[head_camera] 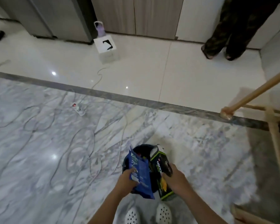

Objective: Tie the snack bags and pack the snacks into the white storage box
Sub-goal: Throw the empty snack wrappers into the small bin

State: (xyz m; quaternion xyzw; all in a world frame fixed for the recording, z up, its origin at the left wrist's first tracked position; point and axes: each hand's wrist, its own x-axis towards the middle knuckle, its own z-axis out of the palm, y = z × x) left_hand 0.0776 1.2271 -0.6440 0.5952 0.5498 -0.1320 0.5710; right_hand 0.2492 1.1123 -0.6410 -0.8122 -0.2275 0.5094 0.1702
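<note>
In the left-centre of the frame a white power strip [78, 109] lies on the grey-veined marble floor [31, 143] among loose pale cables. Above it, in the upper middle, a white cube-shaped unit with a black mark on top [106, 47] stands on the pale tiles, with a lilac bottle [99, 29] just behind it.

At the bottom centre, the left hand [125, 178] grips a blue foil snack bag [141, 173] by its left edge, fingers curled round it. The bag's long axis runs up the frame, its top tilted towards the upper left. It hangs over a dark round container [142, 148] on the floor. Just beside it, the right hand [174, 177] clasps a black-and-green snack pack [161, 164], long axis nearly parallel, its white top end pointing to the top of the frame.

Below the hands sit white perforated clogs [132, 215]. At the upper right stands a second person in dark patterned trousers [225, 34], and a pale wooden pole [255, 92] slants along the right edge.
</note>
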